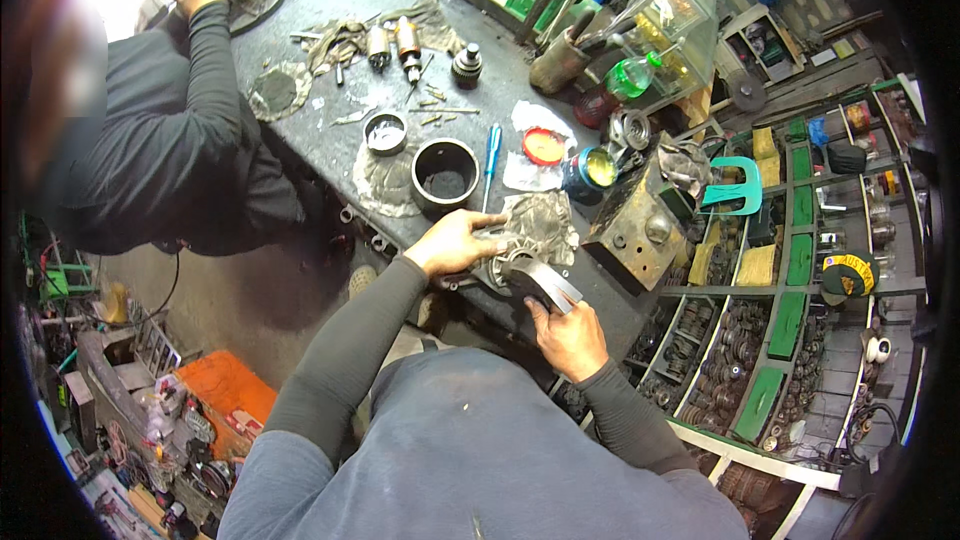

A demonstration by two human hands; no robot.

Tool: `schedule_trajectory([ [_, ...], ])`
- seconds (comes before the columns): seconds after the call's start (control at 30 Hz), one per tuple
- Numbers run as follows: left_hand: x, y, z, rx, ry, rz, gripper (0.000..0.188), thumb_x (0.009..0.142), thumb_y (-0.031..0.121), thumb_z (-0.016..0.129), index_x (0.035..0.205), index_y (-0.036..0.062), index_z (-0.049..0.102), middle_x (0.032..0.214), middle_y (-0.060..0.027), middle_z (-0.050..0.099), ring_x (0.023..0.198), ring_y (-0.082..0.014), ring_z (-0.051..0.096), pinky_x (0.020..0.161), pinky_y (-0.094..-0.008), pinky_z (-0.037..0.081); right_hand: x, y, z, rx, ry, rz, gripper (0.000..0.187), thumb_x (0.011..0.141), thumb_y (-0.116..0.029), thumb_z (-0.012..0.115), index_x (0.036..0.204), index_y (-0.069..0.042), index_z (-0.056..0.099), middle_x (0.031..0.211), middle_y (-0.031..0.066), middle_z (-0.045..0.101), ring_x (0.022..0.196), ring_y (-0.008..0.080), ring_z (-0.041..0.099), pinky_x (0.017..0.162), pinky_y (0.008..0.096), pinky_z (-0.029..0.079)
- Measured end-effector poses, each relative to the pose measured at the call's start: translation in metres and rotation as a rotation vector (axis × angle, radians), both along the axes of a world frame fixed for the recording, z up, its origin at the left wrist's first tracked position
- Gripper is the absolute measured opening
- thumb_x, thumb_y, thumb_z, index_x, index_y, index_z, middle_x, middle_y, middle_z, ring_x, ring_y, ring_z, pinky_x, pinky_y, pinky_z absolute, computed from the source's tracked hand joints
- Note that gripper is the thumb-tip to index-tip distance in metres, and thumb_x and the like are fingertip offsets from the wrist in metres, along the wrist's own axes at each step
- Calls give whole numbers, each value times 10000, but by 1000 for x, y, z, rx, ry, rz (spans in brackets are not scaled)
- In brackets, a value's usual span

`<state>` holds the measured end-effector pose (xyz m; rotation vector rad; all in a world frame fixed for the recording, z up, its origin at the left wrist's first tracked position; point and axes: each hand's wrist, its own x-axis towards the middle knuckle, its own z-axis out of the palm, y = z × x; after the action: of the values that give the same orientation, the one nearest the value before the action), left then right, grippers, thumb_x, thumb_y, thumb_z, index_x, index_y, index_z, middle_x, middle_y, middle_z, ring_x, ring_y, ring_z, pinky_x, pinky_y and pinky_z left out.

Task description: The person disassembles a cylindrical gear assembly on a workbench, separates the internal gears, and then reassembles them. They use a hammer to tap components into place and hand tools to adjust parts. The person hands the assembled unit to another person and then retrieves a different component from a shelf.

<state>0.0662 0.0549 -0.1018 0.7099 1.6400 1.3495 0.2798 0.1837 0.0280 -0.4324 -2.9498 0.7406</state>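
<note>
My left hand (455,243) reaches onto a round, cast metal housing (496,267) at the table's near edge, its fingers gripping the rim. A crumpled grey rag (540,224) lies just beyond that housing. Closed around the lower end of a broad, curved grey metal piece (546,285) is my right hand (573,340). The piece tilts up against the housing's right side; I cannot make out its exact kind or where they touch.
Beyond my left hand stand a dark open cylinder (445,175) and a blue screwdriver (493,152). A red lid (544,146), an open jar (597,168) and a rusty metal block (640,230) lie right. Another person (170,140) works at left. Parts shelves (780,320) line the right.
</note>
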Motion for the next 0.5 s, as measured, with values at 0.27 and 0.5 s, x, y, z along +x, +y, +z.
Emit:
schedule_trajectory([
  [0.27, 2, -3, -1, -4, 116, 1, 615, 960, 225, 831, 1490, -37, 660, 1342, -190, 772, 1187, -190, 718, 1084, -351, 539, 11, 4, -12, 44, -49, -17, 315, 1043, -285, 732, 1163, 3, 776, 875, 239, 759, 767, 446, 748, 673, 518, 606],
  [0.5, 1, -2, 2, 7, 11, 21, 598, 960, 195, 843, 1482, -35, 664, 1319, -186, 779, 1182, -200, 722, 1064, -358, 554, -14, 30, 19, 1, 355, -197, 228, 1061, -221, 703, 1084, -5, 772, 1040, 238, 782, 812, 441, 749, 717, 529, 599],
])
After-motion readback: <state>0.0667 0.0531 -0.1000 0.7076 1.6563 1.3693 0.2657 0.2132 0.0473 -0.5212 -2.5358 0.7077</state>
